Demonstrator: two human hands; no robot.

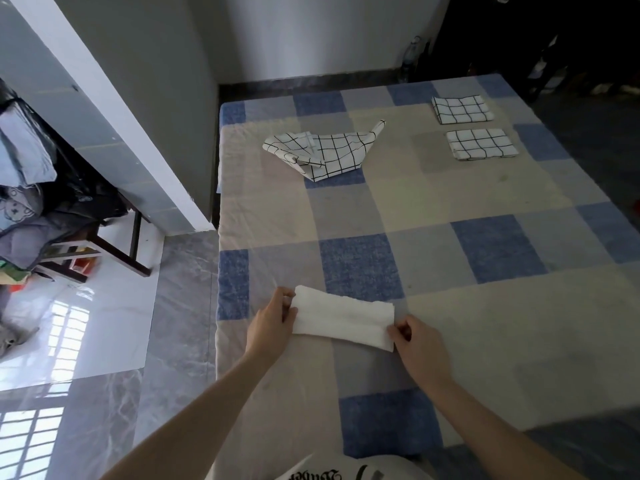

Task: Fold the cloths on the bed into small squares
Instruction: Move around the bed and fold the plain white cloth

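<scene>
A plain white cloth [343,318], folded into a long strip, lies near the front-left edge of the bed [485,209] with its blue-and-beige checked cover. The left hand [272,323] pinches the strip's left end; the right hand [420,346] pinches its right end, fingers curled. Farther back a grid-patterned cloth [322,150] lies crumpled, and two folded grid squares [462,109] [481,143] sit to its right.
</scene>
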